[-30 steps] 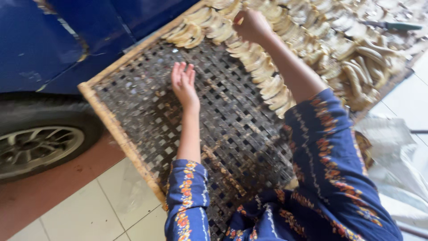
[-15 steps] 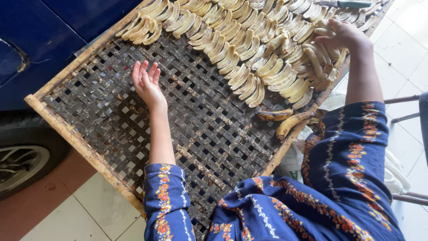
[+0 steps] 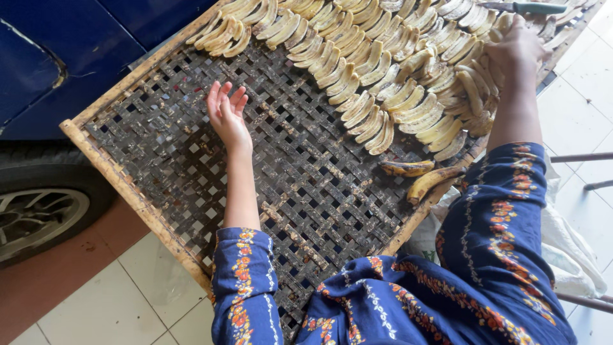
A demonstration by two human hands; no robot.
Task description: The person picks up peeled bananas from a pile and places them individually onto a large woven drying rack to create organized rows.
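A dark woven lattice tray [image 3: 159,160] with a bamboo frame lies tilted before me. Rows of peeled bananas [image 3: 357,70] cover its far half. My left hand [image 3: 227,115] rests flat on the bare lattice, fingers apart, holding nothing. My right hand [image 3: 520,48] reaches to the far right edge of the tray and presses down among the bananas there; its fingers are hidden from me. Two darker bananas [image 3: 421,176] lie apart near the tray's right rim. I wear blue sleeves with a floral pattern.
A blue car body [image 3: 57,64] and its wheel [image 3: 38,217] stand at the left. A green-handled knife [image 3: 527,7] lies at the tray's top right. White cloth or bags [image 3: 575,249] sit at the right. Pale floor tiles [image 3: 121,300] lie below.
My right hand moved from the tray's far middle to its right edge among the bananas. My left hand stayed flat on the lattice. The view shifted, showing more bananas.
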